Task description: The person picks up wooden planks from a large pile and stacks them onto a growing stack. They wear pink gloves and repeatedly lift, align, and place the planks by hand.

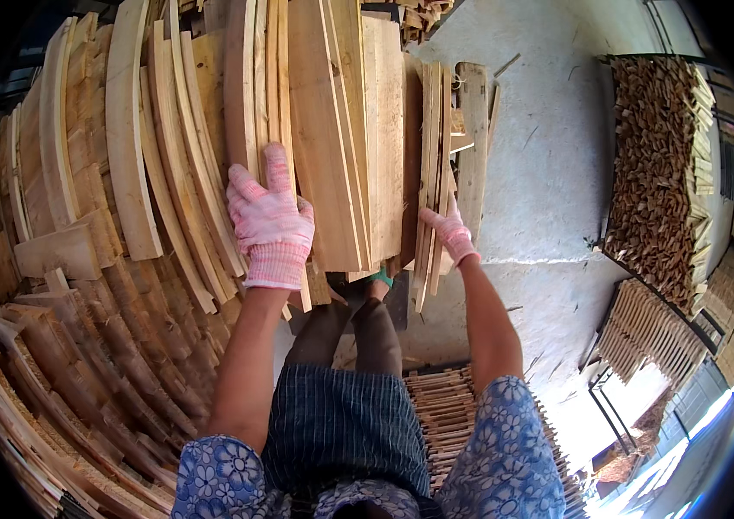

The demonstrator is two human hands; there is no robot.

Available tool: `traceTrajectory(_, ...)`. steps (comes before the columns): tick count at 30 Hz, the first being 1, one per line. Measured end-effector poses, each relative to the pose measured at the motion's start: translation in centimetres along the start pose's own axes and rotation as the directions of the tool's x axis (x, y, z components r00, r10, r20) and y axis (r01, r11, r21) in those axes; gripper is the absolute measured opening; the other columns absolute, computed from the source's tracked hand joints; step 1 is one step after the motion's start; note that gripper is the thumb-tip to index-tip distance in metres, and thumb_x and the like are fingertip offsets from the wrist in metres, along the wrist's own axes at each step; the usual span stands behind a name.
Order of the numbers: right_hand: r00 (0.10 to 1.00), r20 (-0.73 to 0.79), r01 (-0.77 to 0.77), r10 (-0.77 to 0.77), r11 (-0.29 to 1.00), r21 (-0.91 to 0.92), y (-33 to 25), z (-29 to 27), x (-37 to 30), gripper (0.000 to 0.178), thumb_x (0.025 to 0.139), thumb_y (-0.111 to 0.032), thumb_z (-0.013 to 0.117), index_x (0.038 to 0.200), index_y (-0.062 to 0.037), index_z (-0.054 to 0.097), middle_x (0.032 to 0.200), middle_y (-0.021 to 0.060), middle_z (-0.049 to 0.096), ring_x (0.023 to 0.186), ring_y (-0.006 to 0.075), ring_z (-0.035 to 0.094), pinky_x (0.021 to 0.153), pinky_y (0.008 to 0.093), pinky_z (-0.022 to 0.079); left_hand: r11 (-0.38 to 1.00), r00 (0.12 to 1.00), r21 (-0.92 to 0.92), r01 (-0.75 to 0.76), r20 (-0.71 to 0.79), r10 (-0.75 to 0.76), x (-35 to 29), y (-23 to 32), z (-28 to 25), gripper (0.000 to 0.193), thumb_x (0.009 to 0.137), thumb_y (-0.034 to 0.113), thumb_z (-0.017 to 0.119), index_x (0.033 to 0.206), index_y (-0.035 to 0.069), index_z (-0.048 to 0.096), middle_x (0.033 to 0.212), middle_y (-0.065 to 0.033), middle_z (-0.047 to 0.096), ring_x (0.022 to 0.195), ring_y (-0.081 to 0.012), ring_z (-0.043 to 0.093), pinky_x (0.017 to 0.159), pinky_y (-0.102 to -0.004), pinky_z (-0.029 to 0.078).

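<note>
Pink left grip spread over boards, right grip clasping one slat bundle

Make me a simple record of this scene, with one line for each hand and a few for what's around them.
Left hand: pink-and-white glove, fingers on upright thin boards; firmness of grip unclear
Right hand: similar glove, touching narrow wooden strips; grip partly hidden
Between the hands: wider pale boards
To the left: layered wood stacks
To the right: grey floor, then a large wood pile
Clothing: blue floral sleeves, dark striped garment
</note>
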State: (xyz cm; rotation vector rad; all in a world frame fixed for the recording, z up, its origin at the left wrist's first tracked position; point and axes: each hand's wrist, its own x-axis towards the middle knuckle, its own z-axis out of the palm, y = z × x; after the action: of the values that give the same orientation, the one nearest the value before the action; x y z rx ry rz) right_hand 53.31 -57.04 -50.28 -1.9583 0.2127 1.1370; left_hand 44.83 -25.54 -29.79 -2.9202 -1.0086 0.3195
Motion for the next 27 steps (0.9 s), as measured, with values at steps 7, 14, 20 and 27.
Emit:
traceTrajectory(7, 0.972, -0.191, -0.190, 0.139, 0.940, -0.283, -3.4, 4.2, -2.2, 0.147, 0.062, -0.051, 0.096, 0.166, -0.0133, -0.001, 0.158, 0.0304, 0.030, 0.148, 0.0460, 0.033, 0.120, 0.0500, 0.037, 0.840, 0.999, -0.542, -0.028, -0.043, 0.006, 0.6, -3.7, -1.4, 0.094, 0.080, 0.006, 0.072, 0.162, 0.018, 0.027, 0.141, -0.0297, 0.045, 0.132, -0.0463, 0.049, 0.114, -0.0477, 0.044)
traceTrajectory(14, 0.994, -0.082, -0.077, 0.074, 0.996, -0.033, 1.3, 2.8, 0.1, 0.135, 0.073, -0.047, 0.090, 0.166, -0.0068, 0.000, 0.161, 0.0286, 0.032, 0.150, 0.0372, 0.037, 0.120, 0.0423, 0.035, 0.700, 0.999, -0.714, -0.005, 0.022, 0.030, -2.1, -5.5, -2.2, 0.094, 0.082, 0.007, 0.071, 0.163, 0.012, 0.024, 0.146, -0.0282, 0.043, 0.136, -0.0434, 0.047, 0.113, -0.0479, 0.045)
traceTrajectory(20, 0.987, -0.028, -0.099, 0.159, 0.731, 0.675, 8.0, 3.3, -1.3, 0.084, 0.096, -0.055, 0.068, 0.156, -0.0063, 0.036, 0.138, 0.0140, 0.059, 0.124, 0.0228, 0.057, 0.102, 0.0388, 0.048, 0.988, 0.997, -0.130, -0.079, -0.017, 0.077, -3.6, -0.4, 1.3, 0.101, 0.079, 0.025, 0.078, 0.163, 0.025, 0.023, 0.142, -0.0283, 0.038, 0.121, -0.0510, 0.050, 0.101, -0.0552, 0.050)
traceTrajectory(27, 0.974, -0.008, -0.216, 0.226, 0.938, 0.272, 2.0, 3.1, -4.8, 0.083, 0.095, -0.057, 0.067, 0.151, -0.0008, 0.042, 0.139, 0.0128, 0.060, 0.127, 0.0223, 0.057, 0.105, 0.0388, 0.046, 0.981, 0.996, -0.192, 0.036, 0.088, -0.020, -3.2, 0.8, 0.4, 0.092, 0.083, 0.023, 0.074, 0.162, 0.025, 0.026, 0.146, -0.0294, 0.037, 0.122, -0.0498, 0.054, 0.103, -0.0533, 0.050)
